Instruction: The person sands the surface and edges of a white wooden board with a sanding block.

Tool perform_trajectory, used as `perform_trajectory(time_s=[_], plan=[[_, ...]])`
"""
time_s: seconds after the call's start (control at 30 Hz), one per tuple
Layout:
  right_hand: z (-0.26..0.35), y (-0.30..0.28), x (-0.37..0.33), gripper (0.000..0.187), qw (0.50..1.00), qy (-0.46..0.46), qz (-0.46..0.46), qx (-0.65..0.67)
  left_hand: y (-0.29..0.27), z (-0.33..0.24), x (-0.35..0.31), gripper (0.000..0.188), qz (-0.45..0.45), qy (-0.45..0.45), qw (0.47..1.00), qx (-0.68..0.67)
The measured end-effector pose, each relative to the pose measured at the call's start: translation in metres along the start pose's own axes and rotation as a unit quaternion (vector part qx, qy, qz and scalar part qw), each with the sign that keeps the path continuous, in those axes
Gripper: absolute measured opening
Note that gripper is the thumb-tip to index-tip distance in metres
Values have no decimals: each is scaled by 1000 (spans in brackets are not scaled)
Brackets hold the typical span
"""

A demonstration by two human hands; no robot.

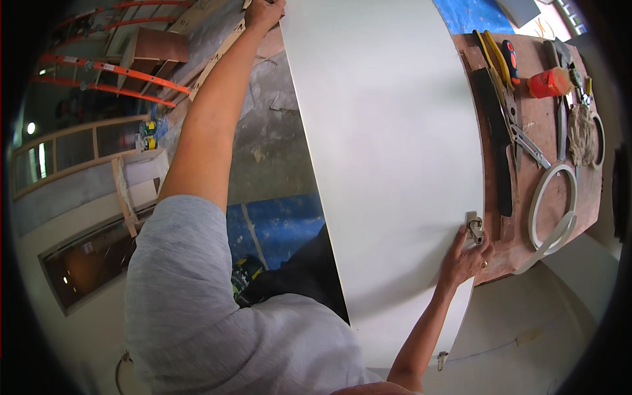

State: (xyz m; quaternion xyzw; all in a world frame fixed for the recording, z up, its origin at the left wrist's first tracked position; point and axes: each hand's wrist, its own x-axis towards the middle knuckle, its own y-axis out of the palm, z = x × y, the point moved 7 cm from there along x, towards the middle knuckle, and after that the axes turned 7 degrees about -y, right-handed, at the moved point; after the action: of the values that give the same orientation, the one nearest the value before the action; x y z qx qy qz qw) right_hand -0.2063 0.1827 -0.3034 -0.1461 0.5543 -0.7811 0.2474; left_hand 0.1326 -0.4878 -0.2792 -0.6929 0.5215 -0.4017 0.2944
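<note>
A long white panel [388, 145], like a cabinet door, stretches from the far edge of the view toward my body. My left arm reaches far forward, and my left hand [265, 13] grips the panel's far left edge; its fingers are partly cut off by the frame. At the panel's right edge sits a metal cabinet hinge [474, 227]. My right hand [466, 260] is closed around the hinge's near side, its fingers touching it. Nearer to me, a second hinge [442, 359] sticks out from the panel's near end.
Right of the panel, a brown board [526, 131] carries yellow-handled pliers [499, 59], a red bottle [550, 83], a black strip [494, 145] and a roll of white edging [534, 210]. An orange ladder [125, 71] stands far left. A blue sheet [283, 224] covers floor below.
</note>
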Motion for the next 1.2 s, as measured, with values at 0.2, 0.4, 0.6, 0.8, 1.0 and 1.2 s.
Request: perform_trajectory(time_s=[0.2,0.4,0.6,0.8,1.0,1.2], plan=[[3,-2,0,64,1000,-13,-4,-25,-8,1,-24,65,31,-10,999,-2],[-1,-2,0,65,999,-9,-2,-36,-15,-1,-52,68,54,-40,998,-10],[1,-4,0,64,999,-30,-25,-38,-13,27,-58,64,39,-55,997,37],[3,-9,-2,63,999,-23,-24,-44,-22,19,-93,70,71,-63,995,23],[0,-7,-2,66,998,-30,-22,-48,-27,36,-119,93,97,-38,994,30],[-5,-4,-3,70,998,-30,-22,-45,-43,26,-164,94,111,-42,992,37]])
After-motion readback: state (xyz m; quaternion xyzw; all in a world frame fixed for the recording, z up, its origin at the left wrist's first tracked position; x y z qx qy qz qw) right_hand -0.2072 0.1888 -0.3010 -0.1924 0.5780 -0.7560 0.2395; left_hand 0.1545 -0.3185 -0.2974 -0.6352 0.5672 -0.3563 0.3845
